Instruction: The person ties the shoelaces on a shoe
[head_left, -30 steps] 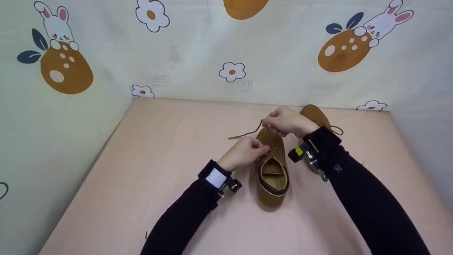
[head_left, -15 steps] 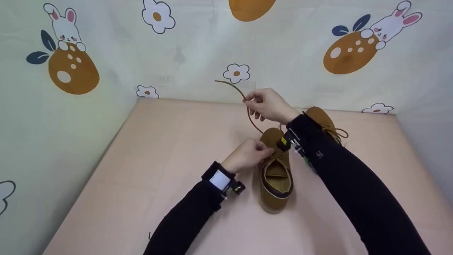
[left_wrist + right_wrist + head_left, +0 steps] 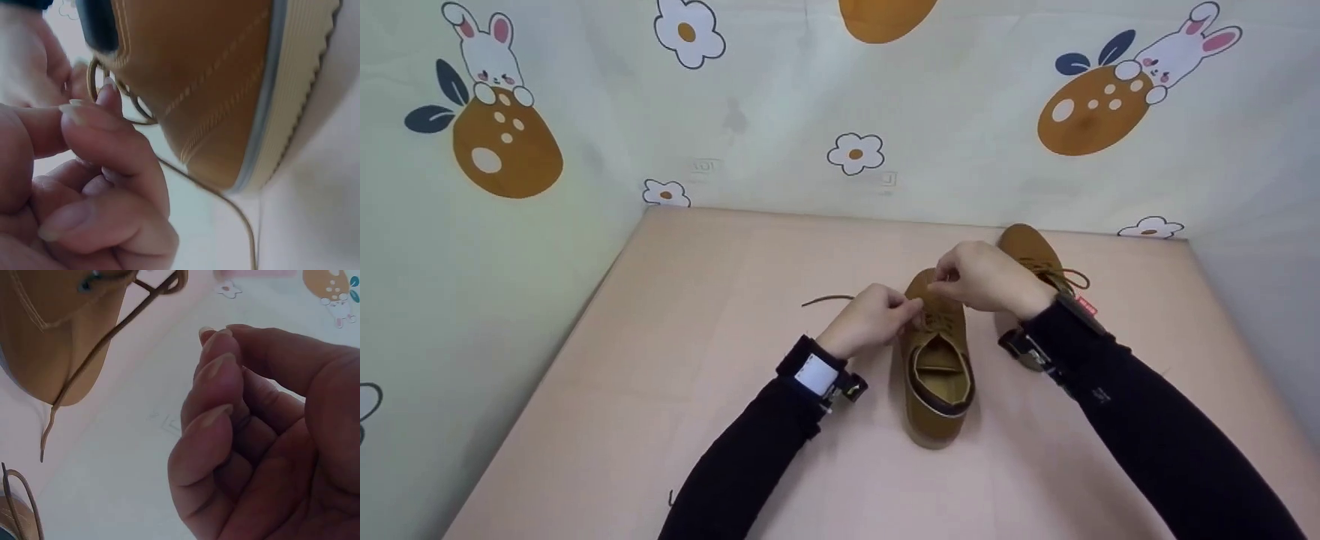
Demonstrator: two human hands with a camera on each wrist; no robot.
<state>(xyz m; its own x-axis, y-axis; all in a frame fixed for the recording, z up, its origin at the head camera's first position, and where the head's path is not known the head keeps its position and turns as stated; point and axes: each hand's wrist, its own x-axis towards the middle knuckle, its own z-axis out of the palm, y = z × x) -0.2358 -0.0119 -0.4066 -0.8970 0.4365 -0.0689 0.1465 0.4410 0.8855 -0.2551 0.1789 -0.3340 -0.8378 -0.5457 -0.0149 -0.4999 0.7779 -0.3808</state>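
Observation:
A tan lace-up shoe [image 3: 934,431] stands on the table with its toe pointing away. My left hand [image 3: 871,319] pinches the brown shoelace near the shoe's eyelets. In the left wrist view, the shoelace [image 3: 236,208] loops by these fingertips, and a long length trails past the shoe. My right hand [image 3: 984,277] is over the toe, its fingers curled and thumb against the index finger. In the right wrist view, no lace shows in the right hand [image 3: 247,416]; a loose lace end [image 3: 90,357] hangs across the shoe's toe.
A second tan shoe [image 3: 1027,244] with a tied bow lies at the back right, partly hidden by the right wrist. Behind the pinkish table [image 3: 720,300] rises a printed curtain [image 3: 780,97] with rabbits and flowers.
My right hand first lifted a lace end high to the upper left, then came back down over the toe. That end now lies left of my left hand, which stays at the eyelets.

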